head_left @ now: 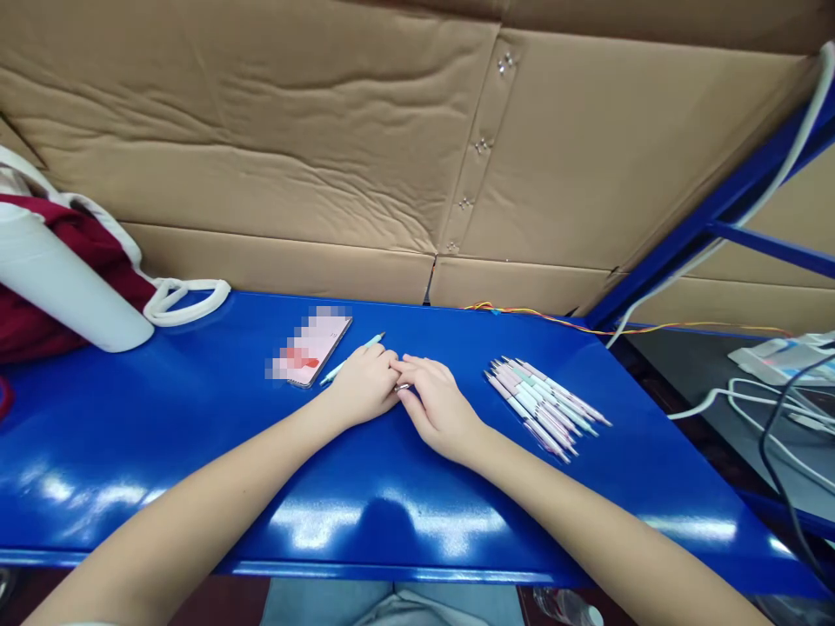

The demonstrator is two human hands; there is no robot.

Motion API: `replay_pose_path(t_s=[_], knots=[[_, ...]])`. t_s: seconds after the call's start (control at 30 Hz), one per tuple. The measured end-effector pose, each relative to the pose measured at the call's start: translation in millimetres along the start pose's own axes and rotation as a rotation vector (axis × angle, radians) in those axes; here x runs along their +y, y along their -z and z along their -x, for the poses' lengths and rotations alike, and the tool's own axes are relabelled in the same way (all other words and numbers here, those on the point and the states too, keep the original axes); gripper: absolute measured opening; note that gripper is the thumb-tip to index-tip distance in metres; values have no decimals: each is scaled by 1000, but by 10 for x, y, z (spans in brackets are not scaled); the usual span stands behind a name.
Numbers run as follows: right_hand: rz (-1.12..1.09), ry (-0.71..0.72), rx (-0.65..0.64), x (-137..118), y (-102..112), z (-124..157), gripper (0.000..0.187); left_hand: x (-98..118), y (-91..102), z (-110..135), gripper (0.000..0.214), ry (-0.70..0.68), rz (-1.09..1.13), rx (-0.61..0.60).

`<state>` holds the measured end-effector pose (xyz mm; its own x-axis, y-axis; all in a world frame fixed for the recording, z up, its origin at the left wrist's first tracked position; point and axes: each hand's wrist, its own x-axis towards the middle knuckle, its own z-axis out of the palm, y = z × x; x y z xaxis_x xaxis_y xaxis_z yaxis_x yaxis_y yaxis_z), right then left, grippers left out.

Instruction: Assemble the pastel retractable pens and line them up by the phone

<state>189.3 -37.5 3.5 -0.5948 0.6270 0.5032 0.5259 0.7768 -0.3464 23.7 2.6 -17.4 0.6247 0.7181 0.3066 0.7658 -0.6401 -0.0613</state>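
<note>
My left hand (370,384) and my right hand (442,409) meet above the middle of the blue table, their fingertips touching. The fingers of both are curled closed. A small shiny metal bit (403,388) shows between them at the right thumb; the rest of whatever it belongs to is hidden. Just behind my left hand lies a light teal pen (336,371), partly covered by the hand. Off to the right of my right hand, several pastel pens (544,404) in pink, white and mint lie side by side in a slanted bunch.
A pink phone (319,356) lies left of the teal pen. At the far left, a white cylinder (78,278) leans by a dark red bag (104,252) with white straps. Cardboard (313,156) walls the back. Cables (711,400) and a blue frame (691,252) stand right.
</note>
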Motion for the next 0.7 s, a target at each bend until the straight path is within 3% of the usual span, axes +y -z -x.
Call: replay_pose_path(t_s=[0.17, 0.23, 0.33, 0.43, 0.53, 0.7], knots=[[-29, 159, -72, -19, 55, 10, 14, 19, 33, 1, 17, 3, 9, 17], [-85, 88, -11, 65, 103, 0, 13, 20, 79, 4, 21, 14, 18, 64], [-172, -189, 157, 277, 176, -24, 10, 13, 151, 8, 32, 5, 70, 237], [-249, -246, 99, 430, 219, -39, 12, 15, 181, 9, 28, -91, 121, 339], [-298, -214, 2, 444, 227, -40, 17, 34, 174, 7, 20, -173, 136, 326], [-304, -247, -28, 378, 221, -37, 16, 54, 170, 17, 22, -155, 148, 270]])
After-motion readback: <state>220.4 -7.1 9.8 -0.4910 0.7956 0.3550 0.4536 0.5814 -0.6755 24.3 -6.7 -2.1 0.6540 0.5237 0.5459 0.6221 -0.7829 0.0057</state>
